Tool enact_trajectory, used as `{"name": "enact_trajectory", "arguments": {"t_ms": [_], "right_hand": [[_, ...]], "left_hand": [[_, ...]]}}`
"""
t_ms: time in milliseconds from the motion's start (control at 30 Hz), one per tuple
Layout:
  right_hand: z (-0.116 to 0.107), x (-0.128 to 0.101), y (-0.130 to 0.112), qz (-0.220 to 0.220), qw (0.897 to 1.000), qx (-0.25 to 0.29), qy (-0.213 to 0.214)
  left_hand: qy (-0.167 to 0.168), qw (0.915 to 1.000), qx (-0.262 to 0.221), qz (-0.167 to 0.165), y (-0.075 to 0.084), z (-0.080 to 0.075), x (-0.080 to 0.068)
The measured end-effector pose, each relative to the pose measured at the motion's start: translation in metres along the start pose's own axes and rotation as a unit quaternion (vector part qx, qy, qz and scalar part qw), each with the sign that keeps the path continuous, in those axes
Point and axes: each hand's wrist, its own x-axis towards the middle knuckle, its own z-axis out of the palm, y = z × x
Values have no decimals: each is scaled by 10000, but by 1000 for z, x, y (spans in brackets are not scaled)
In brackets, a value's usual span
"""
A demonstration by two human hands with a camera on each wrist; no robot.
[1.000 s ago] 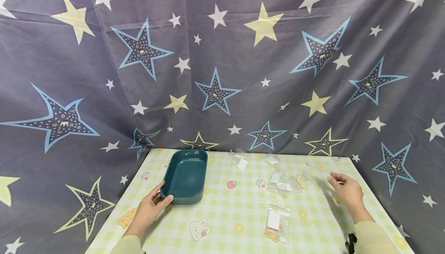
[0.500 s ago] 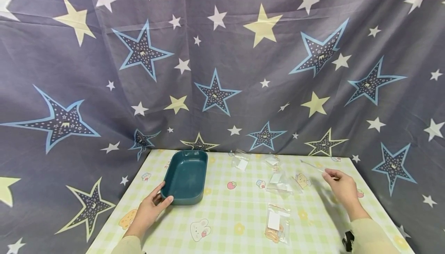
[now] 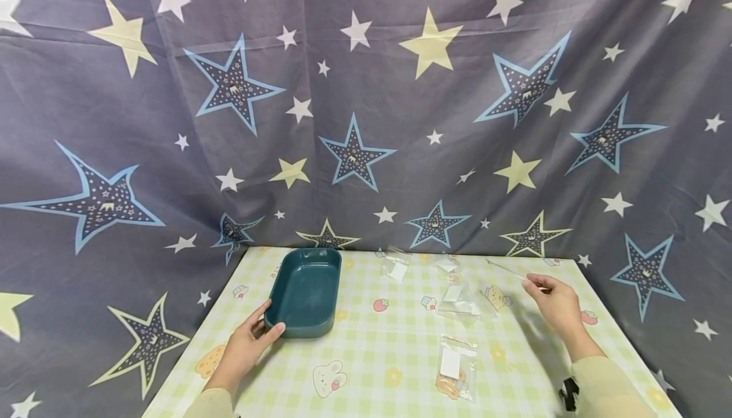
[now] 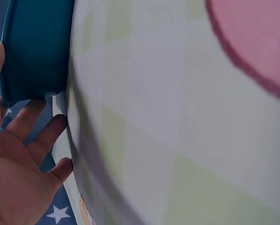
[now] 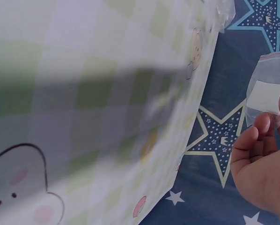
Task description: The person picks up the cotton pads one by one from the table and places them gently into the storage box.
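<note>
Clear zip bag (image 5: 270, 75) is up off the table, over its right side toward the back, pinched between thumb and fingers of the right hand (image 3: 553, 300). Seen nearly edge-on from the head view, so just a thin line there; white label (image 5: 265, 97) shows in the right wrist view. Contents: can't tell.

Teal dish (image 3: 305, 291), rectangular with rounded corners, sits on the left part of the table, long side running front to back. Left hand (image 3: 246, 345) holds its near left corner, thumb at the near end, fingers along the left side; in the left wrist view the other fingers are spread apart.

More clear bags lie on the table between the hands: back bag (image 3: 396, 267) near the rear edge, small bag (image 3: 448, 265) to its right, middle bag (image 3: 459, 303) in front of that, front bag (image 3: 457, 367) nearest the person, white label plus orange-tan piece inside.

Table (image 3: 372, 357) has a green-white checked cover with cartoon prints. Dark star curtain (image 3: 366, 87) behind. Pale sleeves (image 3: 609, 389) on both arms, black item (image 3: 569, 394) by the right cuff.
</note>
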Motion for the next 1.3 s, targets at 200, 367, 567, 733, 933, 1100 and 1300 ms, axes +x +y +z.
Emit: {"name": "enact_trajectory", "arguments": {"t_ms": [200, 367, 567, 733, 933, 1100, 1300], "right_hand": [[5, 2, -10, -254, 9996, 64, 49], [9, 3, -18, -335, 9993, 116, 87], [12, 2, -30, -429, 9989, 190, 27], [15, 3, -36, -510, 9984, 228, -61], [19, 4, -41, -554, 9979, 323, -84], [23, 4, -45, -653, 9972, 352, -14], [28, 4, -49, -689, 9969, 362, -60]], "left_hand": [[-16, 10000, 19, 5, -2, 0, 1], [14, 10000, 56, 24, -3, 1, 2], [16, 10000, 77, -8, -3, 1, 2], [25, 10000, 63, -12, -3, 1, 1], [76, 10000, 16, -6, -1, 2, -1], [102, 9999, -41, -8, -1, 2, 0], [136, 9999, -16, 26, -2, 3, 0]]}}
